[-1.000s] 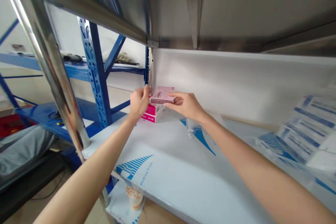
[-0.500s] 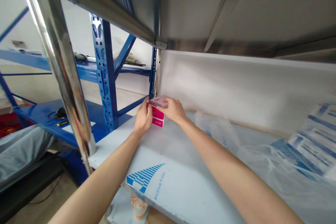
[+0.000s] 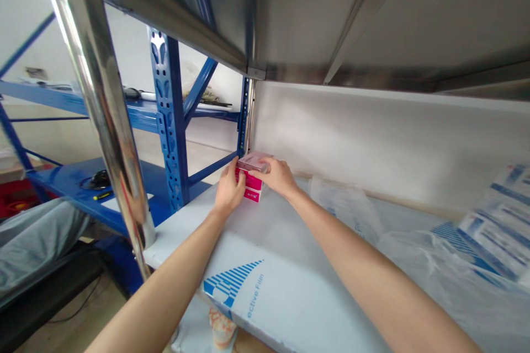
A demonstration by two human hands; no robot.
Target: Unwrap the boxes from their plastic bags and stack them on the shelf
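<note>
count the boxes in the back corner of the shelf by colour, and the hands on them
pale pink box on top: 1
magenta box under it: 1
hands on the stack, left hand and right hand: 2
total: 2 boxes, 2 hands

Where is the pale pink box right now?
In the head view, the pale pink box sits atop the magenta box in the shelf's far-left corner.

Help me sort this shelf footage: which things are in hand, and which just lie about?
In hand: left hand and right hand on the pale pink box, atop the magenta box.
Lying about: plastic bags, blue rack.
</note>
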